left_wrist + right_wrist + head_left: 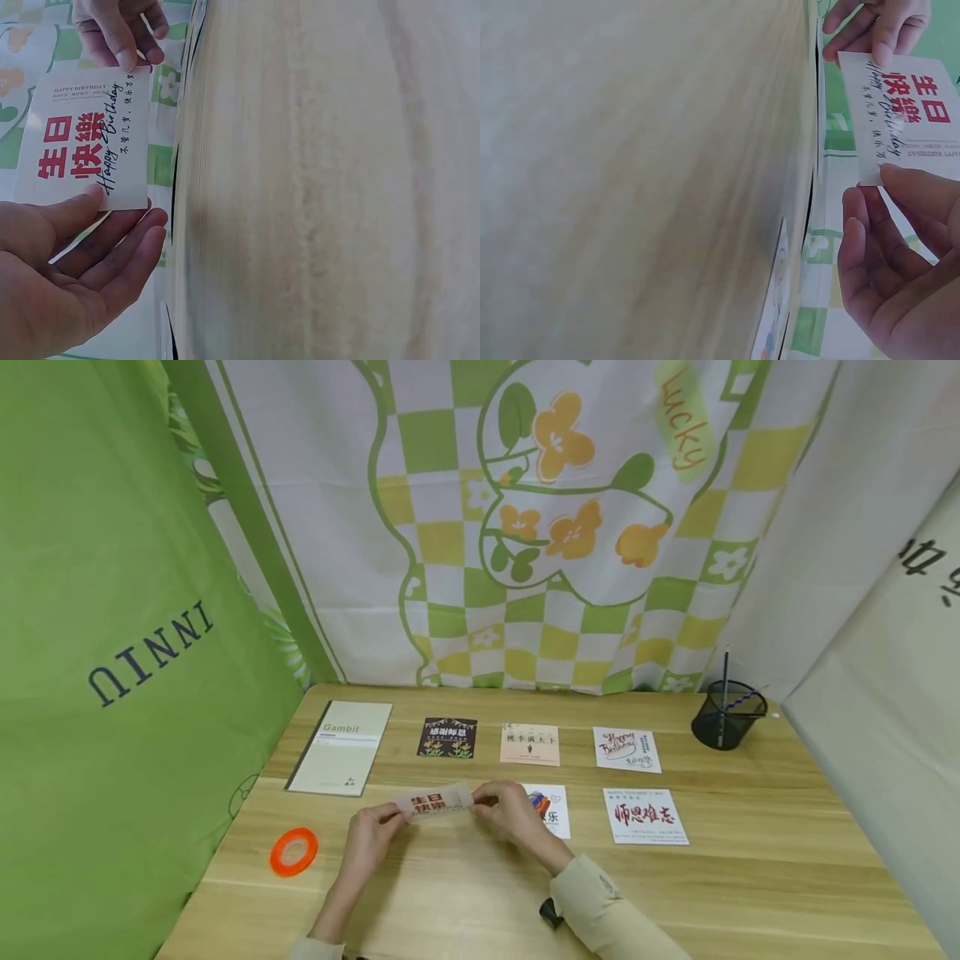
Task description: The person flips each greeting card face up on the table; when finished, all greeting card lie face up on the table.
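A white birthday card [433,802] with red Chinese characters is held up above the table, tilted, between both hands. My left hand [372,837] pinches its left edge between thumb and fingers. At the opposite edge, my right hand [512,815] pinches it the same way. Black handwriting reading "Happy Birthday" runs along the lower side of the card [94,142] in the left wrist view. In the right wrist view the thumb of my right hand [911,255] lies on the printed face. Behind the right hand, another card [556,810] with a colourful picture is partly hidden.
Several cards lie on the wooden table [450,902], among them a black one [447,737] and a beige one [530,744]. A notebook [341,748] and an orange tape roll [294,852] lie left. A pen holder [723,718] stands back right; a black object [551,913] lies by the right sleeve.
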Tool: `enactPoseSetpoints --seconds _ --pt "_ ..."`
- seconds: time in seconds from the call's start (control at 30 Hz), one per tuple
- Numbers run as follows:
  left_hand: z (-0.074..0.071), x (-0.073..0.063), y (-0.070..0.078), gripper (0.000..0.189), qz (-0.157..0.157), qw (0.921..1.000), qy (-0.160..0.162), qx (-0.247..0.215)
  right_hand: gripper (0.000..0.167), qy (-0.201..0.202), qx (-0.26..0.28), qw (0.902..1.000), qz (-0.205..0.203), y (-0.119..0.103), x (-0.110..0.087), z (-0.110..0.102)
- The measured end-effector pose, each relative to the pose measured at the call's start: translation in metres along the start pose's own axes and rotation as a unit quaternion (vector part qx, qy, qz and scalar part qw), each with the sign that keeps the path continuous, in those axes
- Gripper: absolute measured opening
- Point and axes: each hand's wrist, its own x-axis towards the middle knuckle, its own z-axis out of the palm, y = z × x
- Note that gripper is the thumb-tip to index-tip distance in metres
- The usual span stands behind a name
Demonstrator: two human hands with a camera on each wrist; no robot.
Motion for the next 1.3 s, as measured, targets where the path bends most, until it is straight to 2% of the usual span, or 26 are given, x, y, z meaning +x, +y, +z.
enactPoseSetpoints --seconds 0.23,0.43,0.6,0.77,0.9,1.07,1.3 --pt "0.001 0.001 0.001 0.008 -0.02 0.9989 0.004 -0.042 0.009 0.008 -0.035 0.9993 0.008 0.002 -0.003 0.002" --pt "0.003 0.001 0.0 0.016 -0.041 0.9974 0.013 -0.058 0.008 0.011 -0.051 0.9986 0.011 0.001 -0.004 0.005" --pt "0.004 0.002 -0.002 0.02 -0.051 0.9967 0.008 -0.063 0.009 0.018 -0.049 0.9985 0.016 0.001 -0.005 0.008" --pt "0.006 0.002 -0.003 0.028 -0.053 0.9965 -0.011 -0.063 0.01 0.023 -0.026 0.9988 0.036 0.0 -0.007 0.01" --pt "0.007 0.002 -0.003 0.033 -0.058 0.9961 -0.018 -0.065 0.017 0.022 0.014 0.9978 0.061 -0.001 -0.008 0.012" --pt "0.007 0.003 -0.002 0.034 -0.071 0.9955 -0.002 -0.062 0.029 0.032 0.052 0.9951 0.078 0.0 -0.008 0.015" --pt "0.007 0.005 0.002 0.033 -0.066 0.9959 0.019 -0.058 0.042 0.05 0.087 0.9908 0.09 -0.001 -0.007 0.02"
